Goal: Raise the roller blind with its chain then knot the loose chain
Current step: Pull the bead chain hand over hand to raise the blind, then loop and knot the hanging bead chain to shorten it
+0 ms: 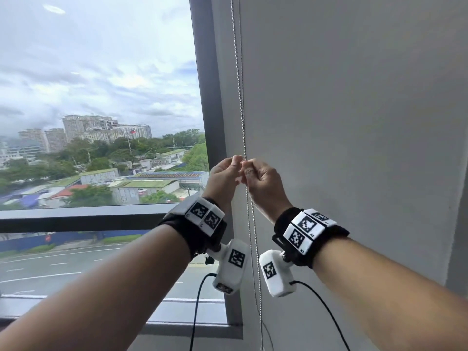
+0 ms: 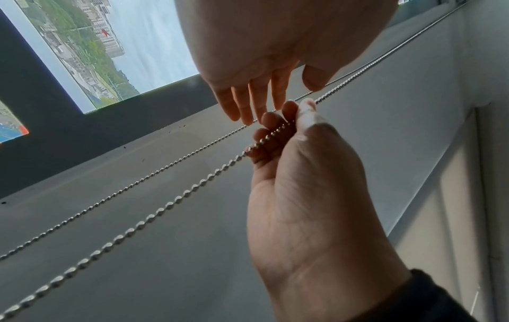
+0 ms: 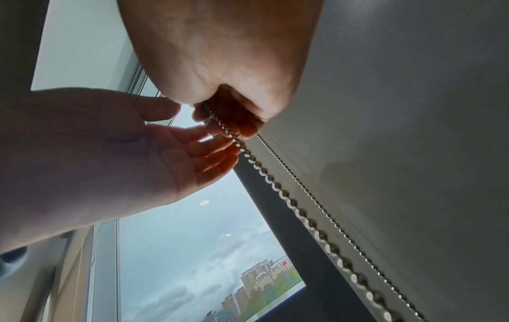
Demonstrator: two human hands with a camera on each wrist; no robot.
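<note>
Head view: both forearms are raised, wrists close together. The left hand (image 1: 224, 177) and right hand (image 1: 263, 182) meet knuckle to knuckle at the bead chain (image 1: 240, 97). The chain hangs straight down a pale grey surface (image 1: 354, 122), just right of the dark window frame (image 1: 205, 97). Above the hands it reads as one line. Below them, two strands drop between the wrists. From here both sets of fingers look bunched and no grip can be made out.

Left wrist view: the chain (image 2: 176, 199) is clearly two strands running side by side. The right hand (image 2: 311, 185) has the nearer strand, with the thumb (image 2: 308, 113) pressed over curled fingers and the beads running across the fingertips. The farther strand passes behind the hands, untouched. The left hand (image 2: 275, 43) is spread, with fingers (image 2: 242, 109) nearly straight, thumb held apart and nothing in it.

Right wrist view: the right hand (image 3: 220, 54) is fisted round the chain (image 3: 292, 202), which leaves below the curled fingers. The left hand (image 3: 110, 141) shows an open palm, with fingertips up against the right fingers. They possibly brush the beads, but glare hides the contact.
</note>
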